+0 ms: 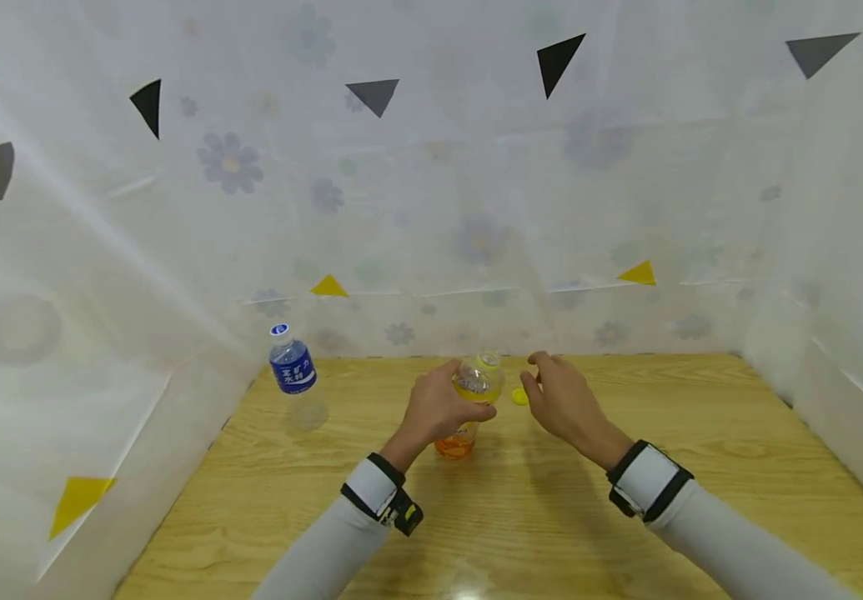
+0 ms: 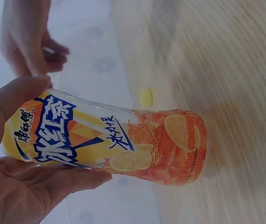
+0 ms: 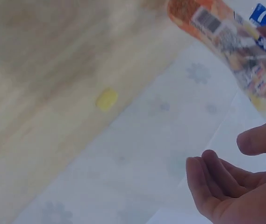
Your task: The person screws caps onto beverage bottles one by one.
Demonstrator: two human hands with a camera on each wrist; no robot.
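My left hand (image 1: pixel 442 407) grips a bottle of iced tea (image 2: pixel 123 142) round its upper part, thumb on one side and fingers on the other. Its label is yellow and orange with lemon slices. In the head view the bottle's mouth (image 1: pixel 488 358) has no cap on it. To the right of the bottle, my right hand (image 1: pixel 564 403) holds nothing; its fingers are loosely bent and stand apart from the bottle. A yellow cap (image 1: pixel 519 397) lies on the table between the bottle and my right hand, and the right wrist view also shows this cap (image 3: pixel 107 99).
At the table's left side stands a clear bottle (image 1: pixel 294 375) with a blue label and a blue-and-white cap. Pale flower-patterned sheeting (image 1: pixel 431 208) hangs behind and on both sides of the wooden table (image 1: pixel 664 433). Black, grey and yellow triangles are on the sheeting.
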